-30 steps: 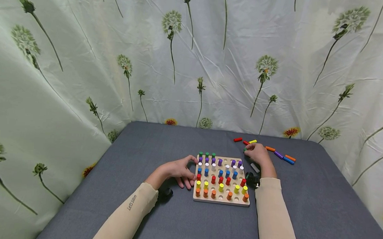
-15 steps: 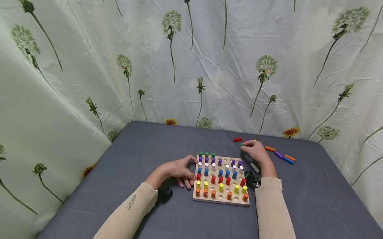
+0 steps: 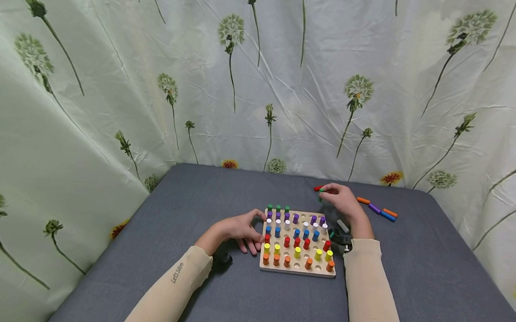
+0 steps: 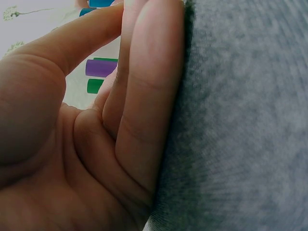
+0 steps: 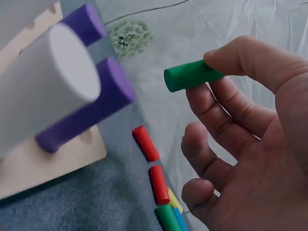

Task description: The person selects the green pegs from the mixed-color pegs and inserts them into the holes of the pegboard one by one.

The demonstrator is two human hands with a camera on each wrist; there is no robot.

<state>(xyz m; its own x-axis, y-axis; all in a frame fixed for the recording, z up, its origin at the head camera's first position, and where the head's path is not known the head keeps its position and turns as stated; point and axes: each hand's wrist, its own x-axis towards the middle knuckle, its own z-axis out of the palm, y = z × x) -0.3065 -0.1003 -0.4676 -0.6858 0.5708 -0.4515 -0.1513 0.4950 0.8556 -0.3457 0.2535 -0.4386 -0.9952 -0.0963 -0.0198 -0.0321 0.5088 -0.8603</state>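
In the head view a wooden pegboard point(image 3: 297, 266) stands on the grey table, with upright pegs in coloured rows. My left hand point(image 3: 239, 228) rests against its left edge, thumb and forefinger spread apart and touching it. The left wrist view shows its fingers fairly straight, hiding most of the board. Beyond the board's far right corner, my right hand point(image 3: 344, 200) pinches a green peg point(image 5: 190, 75) between thumb and fingers, raised above the table. The peg's one end sticks out free. Purple pegs point(image 5: 113, 86) and a white peg point(image 5: 62, 67) loom near in the right wrist view.
Loose pegs lie behind the board: red pegs point(image 5: 159, 184), another green peg point(image 5: 167, 217), and a yellow peg point(image 5: 175, 199). Right of my hand are orange, purple and blue pegs point(image 3: 388, 216). A grey-white peg point(image 3: 342, 226) lies near my right wrist. A flowered curtain point(image 3: 262, 83) hangs behind.
My right hand has moved left and slightly up with the green peg, which has turned more upright in the head view. The left hand and the board have stayed put.
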